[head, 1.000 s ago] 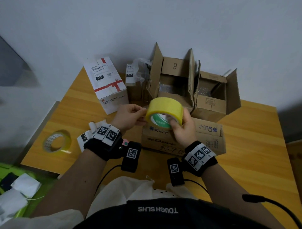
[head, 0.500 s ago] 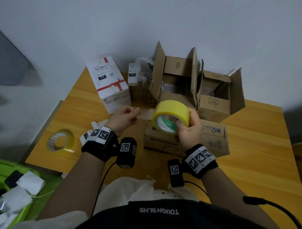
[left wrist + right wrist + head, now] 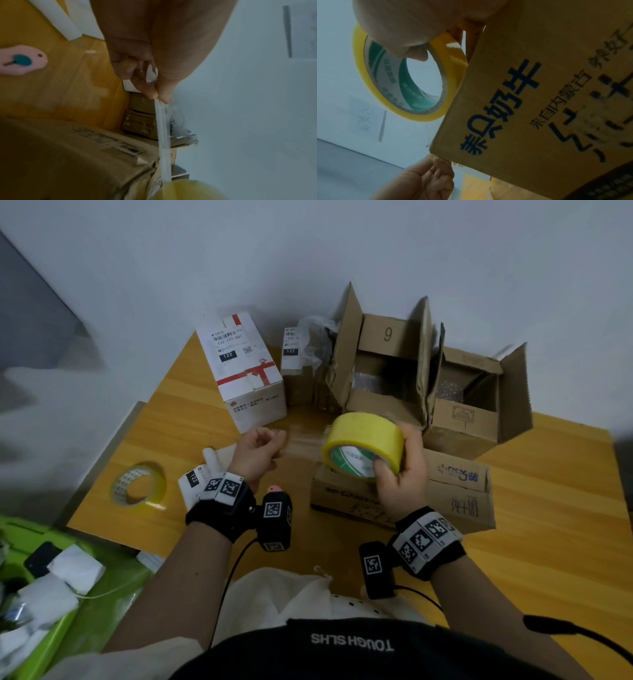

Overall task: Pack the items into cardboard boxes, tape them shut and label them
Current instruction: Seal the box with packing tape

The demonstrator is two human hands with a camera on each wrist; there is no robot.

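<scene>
Wooden table [image 3: 513, 542], yellow-orange grain. Resting on it: closed cardboard box [image 3: 455, 491] at centre, two open cardboard boxes [image 3: 387, 385] behind, white parcel [image 3: 246, 371] with red ribbon print, spare tape roll [image 3: 138, 484] near left edge, pink cutter [image 3: 20, 60], white labels [image 3: 195, 481].

Close at the top of the right wrist view, the right hand [image 3: 406, 25] grips a yellow roll of packing tape with a green-and-white printed core [image 3: 406, 81], its thumb hooked into the roll's opening. Just right of the roll stands a brown cardboard box with dark blue printed characters [image 3: 539, 108] (its near corner hides part of the roll's edge). At the bottom edge, the left hand [image 3: 423, 181] shows palm-side, fingertips pinched together near the box's lower corner.
</scene>
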